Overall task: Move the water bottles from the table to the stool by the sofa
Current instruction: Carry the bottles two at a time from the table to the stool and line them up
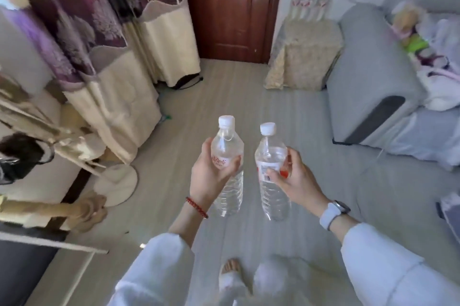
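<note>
Two clear plastic water bottles with white caps are carried upright above the floor. My left hand [209, 173] grips the left bottle [227, 151] around its labelled middle. My right hand [295, 178] grips the right bottle [270, 153] the same way, its barcode label facing me. Ahead on the right, beside the grey sofa [368, 76], stands a stool [306, 56] draped in a beige patterned cloth. Several bottles [310, 8] with red and white labels stand on the stool, blurred.
A dark wooden door [234, 6] is straight ahead. Purple and cream curtains [99, 39] hang on the left, with a white round stand base [115, 185] and furniture below. Clothes and a doll [408, 21] lie on the sofa. Grey floor [224, 89] stretches between me and the stool.
</note>
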Demonstrator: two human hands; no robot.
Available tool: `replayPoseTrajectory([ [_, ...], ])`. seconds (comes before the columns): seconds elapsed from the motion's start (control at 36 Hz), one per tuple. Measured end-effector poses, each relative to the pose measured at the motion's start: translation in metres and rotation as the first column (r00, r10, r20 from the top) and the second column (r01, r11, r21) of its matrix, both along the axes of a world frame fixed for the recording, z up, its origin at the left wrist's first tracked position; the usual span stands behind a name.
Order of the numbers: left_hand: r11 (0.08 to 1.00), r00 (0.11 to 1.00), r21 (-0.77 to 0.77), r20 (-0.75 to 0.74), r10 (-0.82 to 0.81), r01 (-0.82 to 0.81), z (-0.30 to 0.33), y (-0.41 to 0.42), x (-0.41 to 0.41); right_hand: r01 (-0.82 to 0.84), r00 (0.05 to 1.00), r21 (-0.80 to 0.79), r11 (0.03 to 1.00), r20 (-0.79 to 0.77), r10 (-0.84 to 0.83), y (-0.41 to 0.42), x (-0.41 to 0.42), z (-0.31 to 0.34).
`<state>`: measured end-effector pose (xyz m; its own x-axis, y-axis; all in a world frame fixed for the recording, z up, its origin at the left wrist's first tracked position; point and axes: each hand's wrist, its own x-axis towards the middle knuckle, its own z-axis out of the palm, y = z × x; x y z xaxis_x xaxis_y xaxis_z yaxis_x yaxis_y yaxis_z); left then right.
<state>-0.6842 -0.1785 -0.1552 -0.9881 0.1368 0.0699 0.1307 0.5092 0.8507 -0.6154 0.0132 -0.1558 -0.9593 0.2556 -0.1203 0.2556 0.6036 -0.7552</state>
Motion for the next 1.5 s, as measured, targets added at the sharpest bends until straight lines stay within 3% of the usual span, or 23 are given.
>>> replayPoseTrajectory([
  [0.25,0.986,0.986,-0.014,0.014,-0.165,0.165,-0.003,0.137,-0.161,0.243,0.969,-0.04,0.969,-0.04,-0.244,0.124,-0.119,0.001],
  [0.58,0.978,0.978,0.008,0.012,-0.207,0.207,0.013,0.356,-0.388,0.341,0.938,-0.028,0.94,-0.057,-0.342,0.344,-0.333,0.008],
  [0.86,0.97,0.967,-0.013,0.08,-0.242,0.244,0.0,0.484,-0.544,0.346,0.937,-0.078,0.935,-0.03,-0.349,0.481,-0.48,0.002],
  [1.14,0.969,0.961,-0.02,0.132,-0.241,0.246,-0.027,0.62,-0.742,0.294,0.956,-0.043,0.955,0.037,-0.292,0.615,-0.679,-0.02],
  [1.33,0.957,0.94,-0.035,0.202,-0.276,0.288,-0.026,0.697,-0.853,0.341,0.94,-0.18,0.923,0.05,-0.338,0.689,-0.797,-0.027],
  [1.5,0.924,0.924,-0.177,0.245,-0.292,0.339,-0.053,0.751,-0.936,0.238,0.97,-0.218,0.946,0.101,-0.221,0.75,-0.891,-0.055],
])
